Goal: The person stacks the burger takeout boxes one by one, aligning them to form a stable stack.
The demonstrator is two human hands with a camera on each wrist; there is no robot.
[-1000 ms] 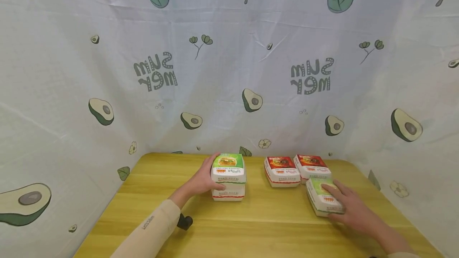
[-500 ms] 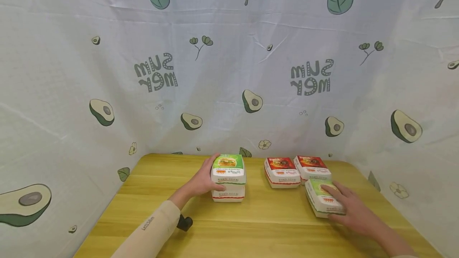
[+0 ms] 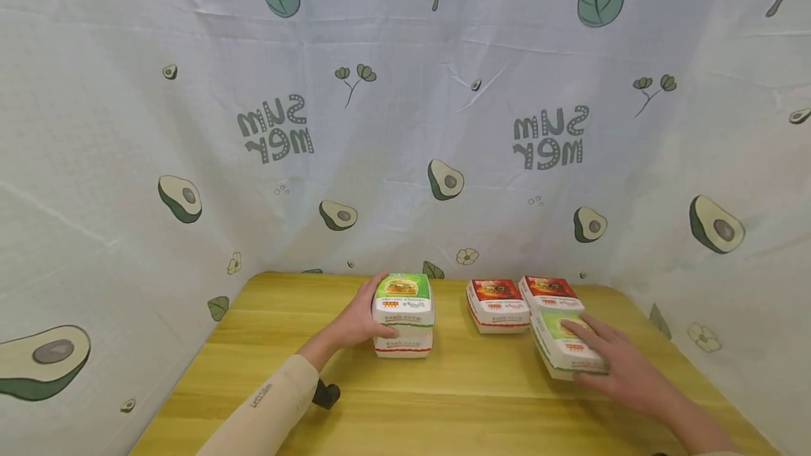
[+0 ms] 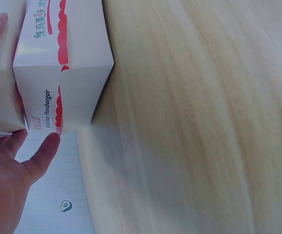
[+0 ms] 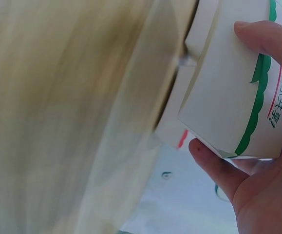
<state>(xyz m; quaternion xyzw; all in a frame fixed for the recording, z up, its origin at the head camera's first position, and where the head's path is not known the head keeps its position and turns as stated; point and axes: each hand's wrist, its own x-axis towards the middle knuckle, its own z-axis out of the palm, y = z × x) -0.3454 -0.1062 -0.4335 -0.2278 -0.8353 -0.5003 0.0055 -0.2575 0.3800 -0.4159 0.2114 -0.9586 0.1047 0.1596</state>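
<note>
My left hand grips a green-topped burger box stacked on a burger box with red trim. In the left wrist view its thumb lies on the upper box, and a fingertip reaches the corner of the red-trimmed box. On the right, my right hand holds another green-topped burger box between thumb and fingers. The right wrist view shows this green-trimmed box slightly tilted, its underside facing the wooden table. It overlaps the front of a red-topped box.
A second red-topped burger box stands left of the other one. Behind the wooden table hangs a white curtain with avocado prints. A small black object shows beside my left wrist.
My right hand has lifted its green-topped box a little and shifted it left, toward the red-topped boxes. My left hand has stayed on its stack.
</note>
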